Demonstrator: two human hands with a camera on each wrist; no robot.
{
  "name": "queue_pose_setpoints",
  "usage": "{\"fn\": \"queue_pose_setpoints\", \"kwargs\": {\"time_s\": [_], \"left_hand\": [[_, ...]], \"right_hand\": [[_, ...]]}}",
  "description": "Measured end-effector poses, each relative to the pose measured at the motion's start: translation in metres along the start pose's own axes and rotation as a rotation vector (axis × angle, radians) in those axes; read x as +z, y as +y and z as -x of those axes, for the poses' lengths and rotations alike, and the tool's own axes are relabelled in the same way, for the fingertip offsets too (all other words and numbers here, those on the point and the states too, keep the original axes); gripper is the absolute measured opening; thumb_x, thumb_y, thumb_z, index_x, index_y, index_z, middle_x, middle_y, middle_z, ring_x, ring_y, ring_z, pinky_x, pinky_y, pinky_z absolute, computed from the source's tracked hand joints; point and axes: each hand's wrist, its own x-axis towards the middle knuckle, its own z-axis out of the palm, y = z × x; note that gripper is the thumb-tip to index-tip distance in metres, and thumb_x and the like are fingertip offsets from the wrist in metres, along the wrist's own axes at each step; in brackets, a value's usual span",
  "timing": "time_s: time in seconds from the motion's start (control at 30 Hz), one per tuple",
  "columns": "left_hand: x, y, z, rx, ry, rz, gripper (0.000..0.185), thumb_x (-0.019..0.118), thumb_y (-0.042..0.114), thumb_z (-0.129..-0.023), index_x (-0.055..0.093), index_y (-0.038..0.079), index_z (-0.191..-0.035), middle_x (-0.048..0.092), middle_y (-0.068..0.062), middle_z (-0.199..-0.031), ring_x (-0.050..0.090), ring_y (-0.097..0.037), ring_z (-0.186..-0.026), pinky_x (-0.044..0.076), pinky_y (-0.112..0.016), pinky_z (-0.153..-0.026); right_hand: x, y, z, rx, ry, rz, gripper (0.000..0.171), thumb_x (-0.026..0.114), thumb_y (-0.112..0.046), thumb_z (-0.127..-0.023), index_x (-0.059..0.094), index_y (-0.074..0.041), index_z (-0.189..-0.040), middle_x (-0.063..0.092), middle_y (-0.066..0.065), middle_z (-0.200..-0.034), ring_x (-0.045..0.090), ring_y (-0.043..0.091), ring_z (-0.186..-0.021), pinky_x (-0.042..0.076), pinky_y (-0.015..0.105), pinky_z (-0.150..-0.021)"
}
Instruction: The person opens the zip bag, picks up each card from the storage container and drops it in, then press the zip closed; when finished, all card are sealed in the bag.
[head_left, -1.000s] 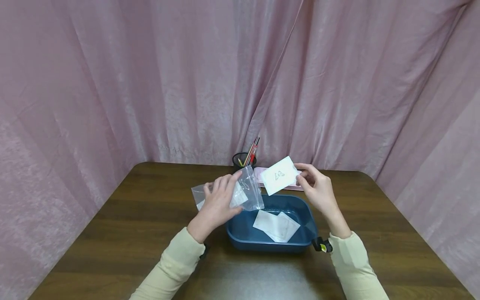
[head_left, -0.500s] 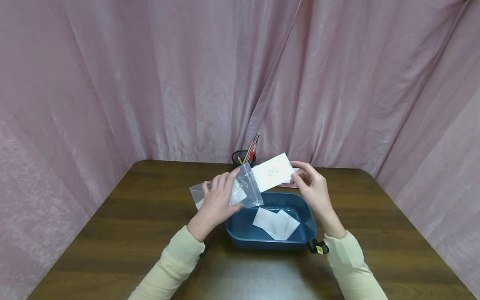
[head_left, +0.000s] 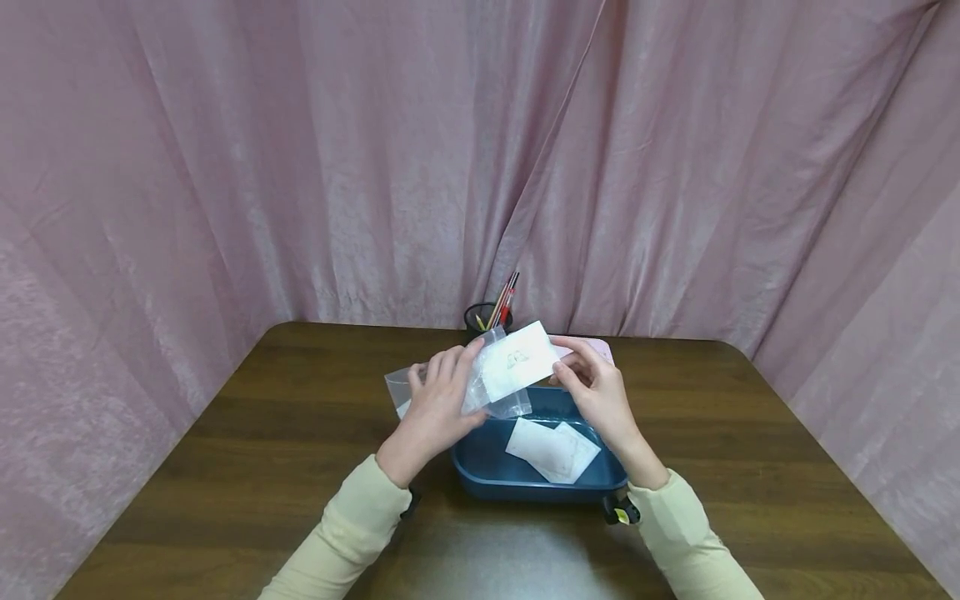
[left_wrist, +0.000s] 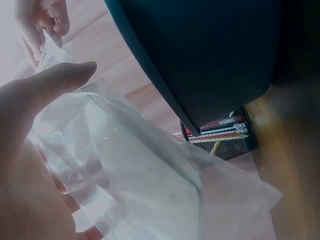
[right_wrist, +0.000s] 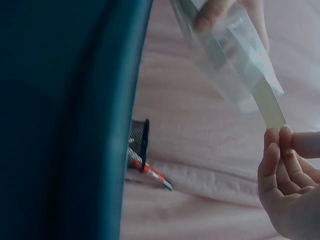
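My left hand (head_left: 435, 408) grips a clear zip bag (head_left: 513, 406), thumb on one side and fingers on the other. A pale flat piece shows inside the bag (left_wrist: 145, 180) in the left wrist view. Between thumb and fingers, my right hand (head_left: 600, 400) pinches the edge of a white card (head_left: 519, 362) with a small printed figure. In the right wrist view, the card's (right_wrist: 270, 107) far end lies within the bag's mouth. Below both hands stands a dark blue basin (head_left: 517, 490), where overlapping white cards (head_left: 542, 446) lie.
Behind the basin, a black mesh cup (head_left: 480, 321) holds several pencils. A pink flat object (head_left: 602, 348) sits beside it, partly hidden by my right hand. Everything rests on a brown wooden table (head_left: 300, 433), with a pink curtain (head_left: 375, 167) at its back edge.
My right hand has carried the white card leftward, from apart from the bag to its mouth and partly in. My left hand and the bag have stayed nearly still.
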Motion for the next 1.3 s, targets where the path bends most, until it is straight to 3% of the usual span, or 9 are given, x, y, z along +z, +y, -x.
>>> {"fn": "queue_pose_setpoints", "kwargs": {"time_s": [0.4, 0.73, 0.93, 1.17, 1.3], "left_hand": [[0.001, 0.003, 0.002, 0.018, 0.007, -0.022, 0.106, 0.088, 0.030, -0.068, 0.022, 0.020, -0.150, 0.041, -0.014, -0.141, 0.037, -0.032, -0.128, 0.025, -0.063, -0.103], [0.001, 0.004, 0.003, 0.042, 0.030, -0.042, 0.103, 0.087, 0.031, -0.069, 0.024, 0.020, -0.149, 0.042, -0.014, -0.139, 0.038, -0.032, -0.127, 0.026, -0.062, -0.102], [0.001, 0.004, 0.003, 0.051, 0.035, -0.032, 0.103, 0.088, 0.029, -0.068, 0.025, 0.020, -0.149, 0.043, -0.014, -0.138, 0.037, -0.032, -0.128, 0.026, -0.062, -0.102], [0.001, 0.004, 0.003, 0.050, 0.028, -0.042, 0.104, 0.088, 0.030, -0.068, 0.024, 0.020, -0.149, 0.043, -0.014, -0.138, 0.037, -0.032, -0.128, 0.026, -0.062, -0.102], [0.001, 0.005, 0.002, 0.045, 0.017, -0.041, 0.103, 0.087, 0.030, -0.069, 0.024, 0.020, -0.150, 0.042, -0.014, -0.139, 0.037, -0.032, -0.129, 0.025, -0.062, -0.102]], "right_hand": [[0.022, -0.002, 0.008, -0.007, -0.081, 0.050, 0.034, 0.061, -0.010, -0.094, 0.059, -0.007, -0.128, 0.071, 0.014, -0.089, 0.065, 0.018, -0.076, 0.048, 0.020, -0.065], [0.025, 0.000, 0.010, -0.017, -0.100, 0.113, 0.035, 0.064, -0.016, -0.093, 0.061, -0.013, -0.128, 0.074, 0.008, -0.096, 0.066, 0.014, -0.088, 0.052, 0.028, -0.080], [0.024, 0.000, 0.010, -0.023, -0.107, 0.139, 0.035, 0.062, -0.015, -0.094, 0.062, -0.011, -0.128, 0.073, 0.009, -0.101, 0.066, 0.018, -0.093, 0.053, 0.030, -0.082], [0.024, -0.001, 0.011, -0.019, -0.124, 0.131, 0.034, 0.062, -0.013, -0.094, 0.064, -0.009, -0.128, 0.073, 0.010, -0.106, 0.065, 0.013, -0.095, 0.052, 0.027, -0.082], [0.023, 0.001, 0.012, -0.008, -0.154, 0.105, 0.030, 0.061, -0.013, -0.095, 0.066, -0.010, -0.124, 0.071, 0.010, -0.116, 0.065, 0.019, -0.106, 0.054, 0.034, -0.088]]}}
